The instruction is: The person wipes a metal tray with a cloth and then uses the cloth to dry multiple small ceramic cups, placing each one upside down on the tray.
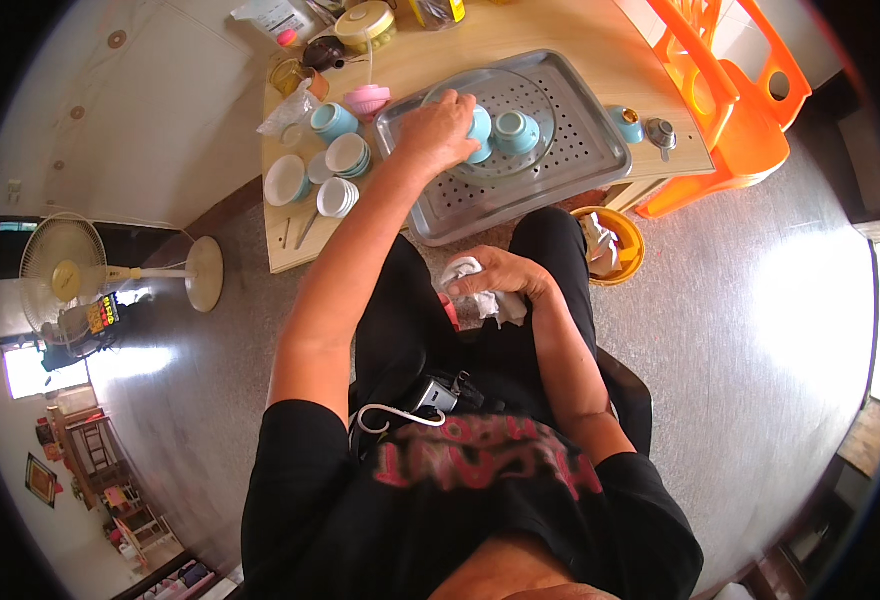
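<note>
My left hand (444, 131) reaches over the metal tray (597, 161), its fingers around a light-blue cup (479, 135). Beside that cup, another light-blue cup (516, 133) stands upside down. Both are on a round clear glass plate (541, 97) lying on the perforated tray. My right hand (504, 271), low between my knees, grips a crumpled white cloth (501, 306). A white rounded rim (461, 268) shows at its fingers; whether it is a cup or folded cloth I cannot tell.
Left of the tray stand stacked white-and-blue cups (346, 154), a blue cup (333, 121) and a pink object (367, 99). To its right are a small blue cup (626, 124) and a metal strainer (662, 133). A yellow bin (631, 251) and orange chair (747, 157) stand at the right.
</note>
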Available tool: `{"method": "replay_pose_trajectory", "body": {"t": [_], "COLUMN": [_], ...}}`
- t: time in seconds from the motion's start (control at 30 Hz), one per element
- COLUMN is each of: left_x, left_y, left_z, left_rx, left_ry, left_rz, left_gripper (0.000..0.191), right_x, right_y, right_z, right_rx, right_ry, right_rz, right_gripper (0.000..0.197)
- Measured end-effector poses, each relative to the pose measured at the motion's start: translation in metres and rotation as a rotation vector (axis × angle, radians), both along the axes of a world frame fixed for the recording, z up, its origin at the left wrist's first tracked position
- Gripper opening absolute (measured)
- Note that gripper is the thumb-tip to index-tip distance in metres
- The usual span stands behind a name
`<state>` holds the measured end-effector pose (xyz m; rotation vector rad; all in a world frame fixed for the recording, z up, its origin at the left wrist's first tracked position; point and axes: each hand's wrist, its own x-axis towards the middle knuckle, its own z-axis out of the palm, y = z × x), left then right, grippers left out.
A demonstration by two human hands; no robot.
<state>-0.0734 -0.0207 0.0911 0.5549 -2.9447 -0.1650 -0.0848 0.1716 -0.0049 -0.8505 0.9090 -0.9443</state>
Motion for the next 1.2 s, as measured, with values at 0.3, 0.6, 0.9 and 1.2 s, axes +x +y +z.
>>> {"method": "replay_pose_trajectory", "body": {"t": [0.3,0.6,0.9,1.2], "left_x": [-0.002,0.107,0.130,0.148], "left_y": [0.003,-0.070,-0.087,-0.092], "left_z": [-0.003,-0.025,-0.046,-0.043], "left_rx": [0.002,-0.193,-0.265,0.075], "left_ry": [-0.166,0.376,-0.016,0.357], "left_rz": [0.013,0.228,0.289,0.337], "left_gripper": [0.052,0.022,0.025,0.028], "right_x": [0.000,0.006,0.022,0.045], "right_y": [-0.003,-0.009,-0.007,-0.010], "right_z": [-0.001,-0.004,0.002,0.006], "right_rx": [-0.010,0.001,0.020,-0.203], "right_ry": [-0.001,0.102,0.068,0.253], "right_rz": [-0.012,-0.013,-0.172,-0.248], "right_gripper": [0.030,0.033,0.039,0.021]}}
